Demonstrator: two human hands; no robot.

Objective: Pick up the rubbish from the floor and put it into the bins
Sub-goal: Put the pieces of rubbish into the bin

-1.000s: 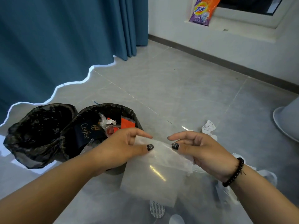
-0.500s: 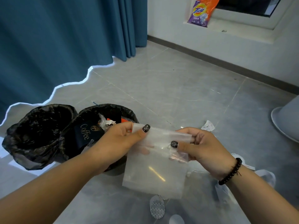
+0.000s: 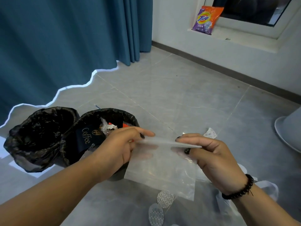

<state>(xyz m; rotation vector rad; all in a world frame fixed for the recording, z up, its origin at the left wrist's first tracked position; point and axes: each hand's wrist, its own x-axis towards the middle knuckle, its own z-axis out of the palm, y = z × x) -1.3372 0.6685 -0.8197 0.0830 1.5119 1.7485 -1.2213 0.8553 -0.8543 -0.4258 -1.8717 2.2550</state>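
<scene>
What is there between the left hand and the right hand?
In the head view, the top edge of the clear plastic bag spans between the left hand and right hand; both pinch it.

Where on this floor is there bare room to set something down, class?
Bare tiles lie between the curtain, the skirting and the bins. It is crowded near the right hand: a crumpled paper and oval pads.

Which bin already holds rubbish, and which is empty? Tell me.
The right bin holds rubbish: a Coffee packet and crumpled wrappers show inside. The left bin shows only its black liner; its bottom is too dark to tell.
</scene>
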